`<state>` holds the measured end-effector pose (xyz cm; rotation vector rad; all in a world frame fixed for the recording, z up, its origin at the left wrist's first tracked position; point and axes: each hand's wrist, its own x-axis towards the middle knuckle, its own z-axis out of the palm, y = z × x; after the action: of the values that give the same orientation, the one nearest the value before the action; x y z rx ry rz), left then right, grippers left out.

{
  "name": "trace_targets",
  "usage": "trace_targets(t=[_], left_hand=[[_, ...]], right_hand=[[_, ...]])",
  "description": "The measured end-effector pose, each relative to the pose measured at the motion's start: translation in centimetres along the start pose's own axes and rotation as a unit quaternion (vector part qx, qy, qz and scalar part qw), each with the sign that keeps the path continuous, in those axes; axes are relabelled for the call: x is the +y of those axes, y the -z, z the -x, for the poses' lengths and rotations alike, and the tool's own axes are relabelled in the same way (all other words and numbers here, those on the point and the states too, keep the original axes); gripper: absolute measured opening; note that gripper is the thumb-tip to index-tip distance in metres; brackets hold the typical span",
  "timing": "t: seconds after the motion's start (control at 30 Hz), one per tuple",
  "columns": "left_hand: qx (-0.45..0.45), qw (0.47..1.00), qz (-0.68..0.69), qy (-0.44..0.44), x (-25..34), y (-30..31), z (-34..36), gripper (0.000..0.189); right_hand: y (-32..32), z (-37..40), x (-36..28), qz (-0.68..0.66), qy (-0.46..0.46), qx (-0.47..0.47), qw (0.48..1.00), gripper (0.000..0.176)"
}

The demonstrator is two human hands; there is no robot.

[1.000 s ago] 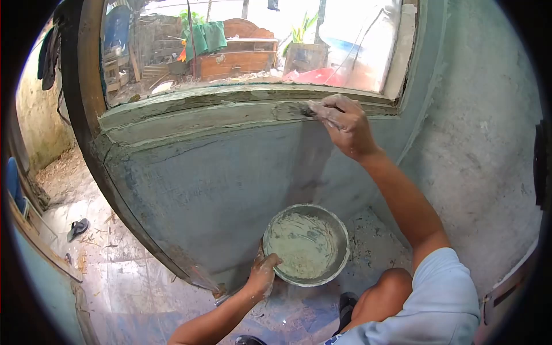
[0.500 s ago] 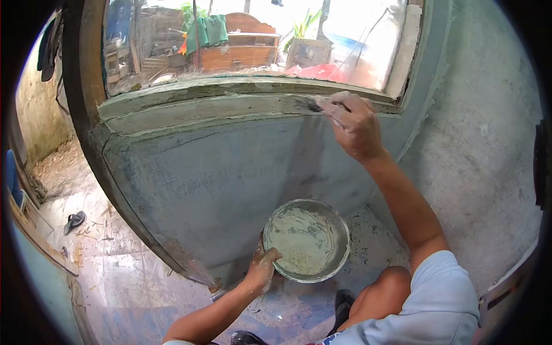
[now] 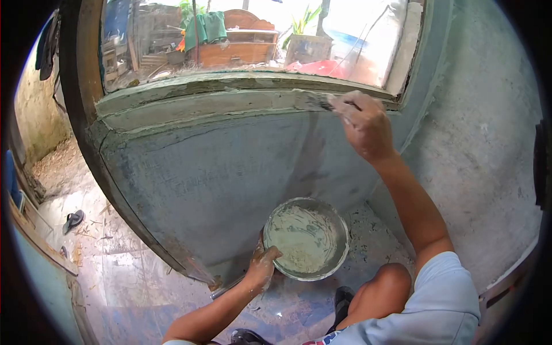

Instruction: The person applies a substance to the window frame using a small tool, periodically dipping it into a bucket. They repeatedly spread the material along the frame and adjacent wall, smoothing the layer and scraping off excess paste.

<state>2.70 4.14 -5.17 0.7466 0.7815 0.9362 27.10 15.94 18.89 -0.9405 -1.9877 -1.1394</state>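
Note:
My right hand (image 3: 365, 126), spotted with pale paste, is closed round the dark handle of a putty knife (image 3: 315, 102). The knife's flat, smeared blade points left and lies against the ledge (image 3: 213, 105) below the window. Low in front of me, my left hand (image 3: 263, 265) grips the left rim of a round metal bowl (image 3: 340, 253), thumb over the edge and fingers mostly hidden beneath. Pale greenish-grey paste (image 3: 302, 238) coats the inside of the bowl.
Above the ledge is a window pane (image 3: 167, 52) with furniture and plants behind it. A grey wall (image 3: 201, 167) runs below, meeting a rough side wall (image 3: 483, 144) at right. A sandal (image 3: 73, 221) lies on the stained floor (image 3: 123, 276) at left.
My right hand and the putty knife have slid a little to the right along the ledge. My left hand and the bowl are nearly where they were.

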Motion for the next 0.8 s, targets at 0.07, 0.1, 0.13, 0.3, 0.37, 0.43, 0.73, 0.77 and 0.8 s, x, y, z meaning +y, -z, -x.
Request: trace_targets(t=[0.07, 0.1, 0.13, 0.3, 0.37, 0.43, 0.73, 0.77, 0.8], left_hand=[[-0.003, 1.0, -0.016, -0.012, 0.7, -0.4, 0.5, 0.082], [-0.004, 1.0, -0.017, -0.013, 0.9, -0.5, 0.6, 0.082], [-0.008, 1.0, -0.019, -0.008, 1.1, -0.5, 0.6, 0.081], [-0.019, 1.0, -0.004, -0.023, -0.2, 0.0, -0.5, 0.081], [-0.014, 1.0, 0.0, -0.014, 0.3, -0.3, -0.2, 0.081], [-0.004, 1.0, -0.004, 0.005, 0.7, -0.4, 0.0, 0.081], [-0.023, 0.999, -0.023, -0.017, 0.2, -0.1, -0.5, 0.081], [-0.019, 0.999, -0.03, -0.007, 0.5, -0.3, -0.3, 0.081], [-0.017, 0.999, -0.03, -0.007, 0.2, -0.1, -0.3, 0.081]], right_hand=[[0.5, 0.6, 0.0, -0.005, -0.037, -0.021, 0.999, 0.04], [0.6, 0.5, -0.2, -0.013, -0.034, -0.011, 0.999, 0.04], [0.7, 0.3, -0.5, -0.02, -0.032, -0.001, 0.999, 0.04], [-1.4, -1.5, -1.8, -0.09, 0.017, 0.02, 0.996, 0.039], [-2.2, -1.0, -0.9, -0.093, 0.013, 0.018, 0.995, 0.039], [-2.2, 0.2, 1.0, -0.074, 0.008, 0.019, 0.997, 0.038], [-2.0, -1.6, -0.5, -0.143, 0.04, 0.068, 0.987, 0.043], [-2.4, -1.5, -0.4, -0.144, 0.038, 0.067, 0.987, 0.043], [-3.1, -1.5, -0.3, -0.19, 0.02, 0.051, 0.98, 0.043]])
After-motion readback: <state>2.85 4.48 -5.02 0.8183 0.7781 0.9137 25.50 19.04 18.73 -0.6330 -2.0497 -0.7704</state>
